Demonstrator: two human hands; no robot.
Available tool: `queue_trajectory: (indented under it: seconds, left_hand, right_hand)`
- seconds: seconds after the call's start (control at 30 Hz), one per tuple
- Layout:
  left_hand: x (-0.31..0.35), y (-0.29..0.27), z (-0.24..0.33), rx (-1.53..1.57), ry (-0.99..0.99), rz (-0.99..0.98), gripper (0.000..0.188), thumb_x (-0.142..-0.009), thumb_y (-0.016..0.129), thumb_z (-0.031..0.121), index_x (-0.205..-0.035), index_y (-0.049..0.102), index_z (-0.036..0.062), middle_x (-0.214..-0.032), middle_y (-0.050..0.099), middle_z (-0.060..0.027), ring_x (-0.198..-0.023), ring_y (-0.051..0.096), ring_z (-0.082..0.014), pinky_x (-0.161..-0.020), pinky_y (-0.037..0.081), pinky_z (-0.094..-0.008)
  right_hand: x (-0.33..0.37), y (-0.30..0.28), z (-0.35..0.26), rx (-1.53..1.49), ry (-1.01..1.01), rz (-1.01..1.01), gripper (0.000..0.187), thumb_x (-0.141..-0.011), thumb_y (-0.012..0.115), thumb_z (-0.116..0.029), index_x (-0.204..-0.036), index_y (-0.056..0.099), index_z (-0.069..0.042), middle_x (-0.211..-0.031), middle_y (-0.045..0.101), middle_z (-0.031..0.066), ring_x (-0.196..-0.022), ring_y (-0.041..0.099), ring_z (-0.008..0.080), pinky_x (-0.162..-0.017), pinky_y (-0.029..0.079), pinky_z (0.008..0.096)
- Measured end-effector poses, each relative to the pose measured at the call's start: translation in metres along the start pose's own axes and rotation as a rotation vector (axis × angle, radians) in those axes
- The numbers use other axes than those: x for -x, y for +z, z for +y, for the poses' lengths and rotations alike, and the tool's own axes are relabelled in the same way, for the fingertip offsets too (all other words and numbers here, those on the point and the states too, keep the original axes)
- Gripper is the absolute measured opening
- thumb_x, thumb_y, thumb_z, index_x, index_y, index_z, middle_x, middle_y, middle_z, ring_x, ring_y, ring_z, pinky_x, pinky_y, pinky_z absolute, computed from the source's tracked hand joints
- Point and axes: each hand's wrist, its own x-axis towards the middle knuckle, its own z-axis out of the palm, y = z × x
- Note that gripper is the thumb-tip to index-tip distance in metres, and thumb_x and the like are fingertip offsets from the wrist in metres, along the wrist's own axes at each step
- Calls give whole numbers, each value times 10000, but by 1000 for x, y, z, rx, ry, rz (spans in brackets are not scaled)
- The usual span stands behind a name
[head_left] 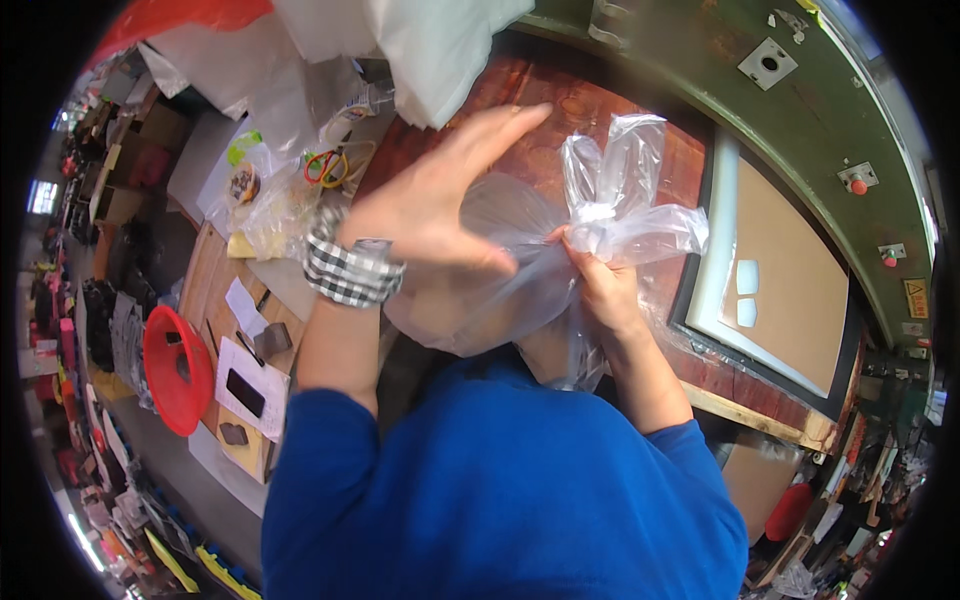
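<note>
Puffed, clear plastic bag (pixel 520 285), top-knotted

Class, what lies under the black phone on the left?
A white page shows around the phone; whatever lies directly beneath the phone is covered and cannot be seen.

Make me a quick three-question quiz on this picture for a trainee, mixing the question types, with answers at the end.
1. Multiple choice: which hand grips the clear plastic bag near its gathered neck?
A) left
B) both
C) right

2. True or false: the black phone lies on a sheet of paper.

3. Fill in the blank: the left hand is open, and the black-and-white cloth band at its wrist has a ____ pattern.

Key:
1. C, the right hand
2. True
3. Checked
</note>
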Motion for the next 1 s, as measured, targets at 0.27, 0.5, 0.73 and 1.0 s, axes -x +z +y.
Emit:
queue_trajectory:
  seconds: [0.27, 0.5, 0.73, 1.0]
  left_hand:
    - [44, 112, -29, -171, -204, 315, 712, -627, 837, 320, -1240, 586, 58, -1200, 575, -143, -1204, 491, -344, -1121, 273, -528]
    - [76, 74, -53, 263, -253, 544, 269, -726, 713, 55, -993, 688, 42, -1059, 679, -100, -1022, 627, -244, -956, 446, -407]
    - [115, 41, -92, 490, -394, 904, 197, -892, 518, 10, -1035, 648, -31, -934, 677, -51, -845, 622, -140, -776, 495, -294]
    - [101, 38, -88, 230, -200, 586, 256, -812, 617, 6, -1064, 664, 0, -1003, 690, -112, -934, 654, -227, -830, 507, -317]
  right_hand:
    - [-34, 4, -24, 219, 40, -262, 286, -912, 648, -105, -1178, 628, -3, -1100, 649, 58, -1018, 598, 144, -876, 492, 307]
    - [-45, 13, -80, 699, 250, -438, 512, -745, 844, -107, -1197, 620, -17, -986, 641, 21, -852, 561, 74, -749, 485, 261]
    - [-49, 1, -165, 505, 649, -688, 189, -909, 653, -127, -1051, 666, -3, -759, 607, 7, -555, 480, 52, -488, 409, 221]
    - [-62, 13, -161, 798, 398, -922, 224, -1007, 491, -162, -1040, 647, -4, -757, 625, 41, -680, 553, 121, -662, 474, 280]
